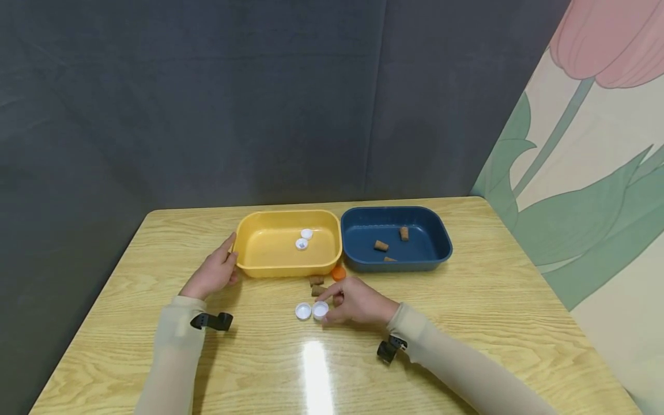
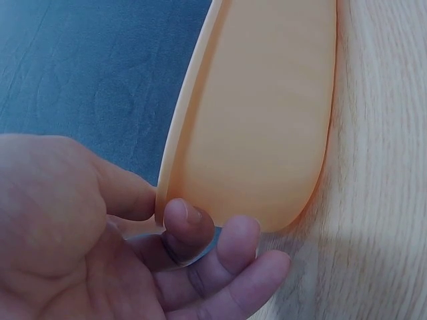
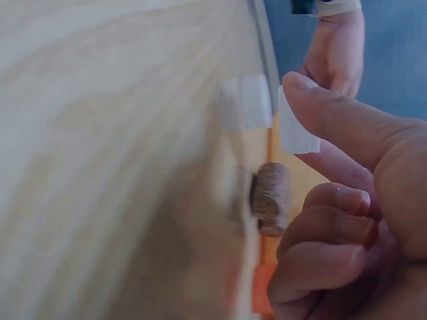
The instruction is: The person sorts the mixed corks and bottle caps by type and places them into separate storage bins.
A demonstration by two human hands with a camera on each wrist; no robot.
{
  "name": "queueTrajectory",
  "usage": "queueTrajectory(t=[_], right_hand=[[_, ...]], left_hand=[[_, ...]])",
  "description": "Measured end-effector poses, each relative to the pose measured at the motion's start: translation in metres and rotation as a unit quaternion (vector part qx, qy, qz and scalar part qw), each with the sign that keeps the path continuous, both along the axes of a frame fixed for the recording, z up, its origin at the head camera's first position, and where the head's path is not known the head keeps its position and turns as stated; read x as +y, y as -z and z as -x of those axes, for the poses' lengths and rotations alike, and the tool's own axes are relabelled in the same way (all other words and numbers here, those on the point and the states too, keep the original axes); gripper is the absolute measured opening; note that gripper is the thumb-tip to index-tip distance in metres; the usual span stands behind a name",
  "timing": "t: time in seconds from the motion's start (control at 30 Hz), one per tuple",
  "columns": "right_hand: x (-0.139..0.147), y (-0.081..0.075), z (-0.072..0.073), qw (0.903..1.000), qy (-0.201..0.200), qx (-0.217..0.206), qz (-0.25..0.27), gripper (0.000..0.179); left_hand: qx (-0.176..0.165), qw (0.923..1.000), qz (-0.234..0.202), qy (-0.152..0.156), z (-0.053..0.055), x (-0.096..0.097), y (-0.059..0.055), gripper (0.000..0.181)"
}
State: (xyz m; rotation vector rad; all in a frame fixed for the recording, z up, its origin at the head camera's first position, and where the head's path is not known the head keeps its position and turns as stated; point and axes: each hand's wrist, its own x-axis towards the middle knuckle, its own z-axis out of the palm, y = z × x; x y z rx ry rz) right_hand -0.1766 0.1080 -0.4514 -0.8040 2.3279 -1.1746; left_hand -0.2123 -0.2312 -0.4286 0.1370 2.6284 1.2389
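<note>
Our left hand (image 1: 211,275), fingers curled, grips the yellow rounded plastic tray (image 1: 264,248) at nine o'clock. Beyond its six o'clock side lies one round white plastic cap (image 1: 303,311); at that cap's three o'clock, our right hand (image 1: 359,301) pinches a second white cap (image 1: 319,310) between thumb and finger.

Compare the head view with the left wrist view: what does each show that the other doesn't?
Only the head view shows the blue tray, the corks, the orange cap, the white bottle caps, the right hand pinching one of them, and the tulip mural. Only the left wrist view shows the palm side of the left hand. Both show that hand at one end of the yellow tray, the wood-grain table and the dark cloth.
</note>
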Motion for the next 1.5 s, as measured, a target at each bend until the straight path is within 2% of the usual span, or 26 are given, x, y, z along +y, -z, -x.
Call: queueTrajectory(t=[0.13, 0.43, 0.7, 0.9, 1.2, 1.5], right_hand=[[0.0, -0.008, 0.005, 0.9996, 0.005, 0.028, -0.002, 0.03], [0.001, -0.036, 0.018, 0.9982, 0.019, 0.057, 0.008, 0.026], [-0.005, -0.058, 0.04, 0.9948, 0.045, 0.089, -0.022, 0.031], [-0.017, -0.07, 0.06, 0.9902, 0.05, 0.126, -0.034, 0.029], [-0.037, -0.075, 0.089, 0.9893, 0.056, 0.125, -0.049, 0.031], [-0.049, -0.08, 0.111, 0.9889, 0.073, 0.096, -0.086, 0.034]], left_hand=[[0.001, 1.0, -0.002, 0.0, 0.001, 0.0, -0.001, 0.058], [-0.003, 0.9999, -0.01, 0.002, 0.001, -0.001, -0.002, 0.058], [-0.001, 0.9999, -0.011, 0.004, 0.002, -0.002, 0.0, 0.058], [-0.003, 1.0, -0.009, 0.002, 0.001, -0.003, 0.0, 0.058], [0.002, 1.0, -0.007, 0.004, -0.003, -0.001, 0.0, 0.059], [0.003, 0.9999, -0.009, 0.002, -0.002, 0.0, 0.0, 0.058]])
